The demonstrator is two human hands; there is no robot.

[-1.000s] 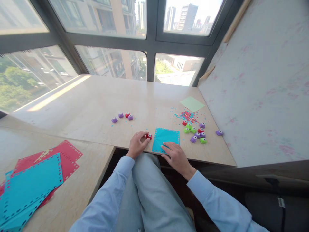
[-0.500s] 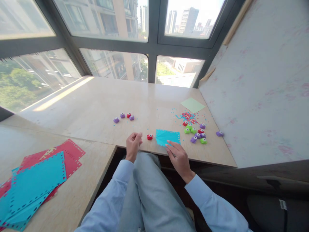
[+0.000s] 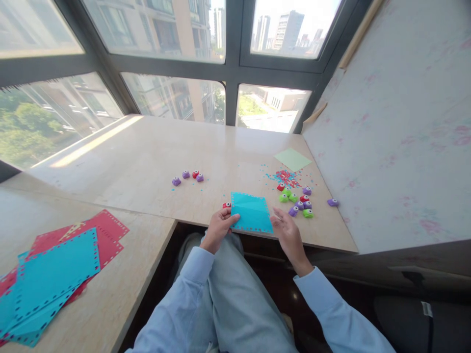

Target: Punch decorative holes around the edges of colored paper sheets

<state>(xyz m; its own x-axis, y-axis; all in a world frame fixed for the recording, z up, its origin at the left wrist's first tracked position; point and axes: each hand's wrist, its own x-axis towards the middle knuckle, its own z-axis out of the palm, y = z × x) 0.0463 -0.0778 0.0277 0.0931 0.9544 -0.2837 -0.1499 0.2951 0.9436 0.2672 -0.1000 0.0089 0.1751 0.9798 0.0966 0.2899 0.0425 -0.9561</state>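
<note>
- My left hand (image 3: 220, 226) is out in front of me, low and near my knees, thumb on top and fingers curled under in a pinch at its far end.
- My left forearm runs back toward me in a light blue sleeve, cuff at the wrist, elbow bent and tucked close to my left thigh.
- My right hand (image 3: 288, 231) is loose and open, fingers spread a little and pointing forward and left, gripping nothing.
- My right wrist is bare just above the cuff; that sleeved forearm angles out to my right.
- Both hands sit near each other, not touching.
</note>
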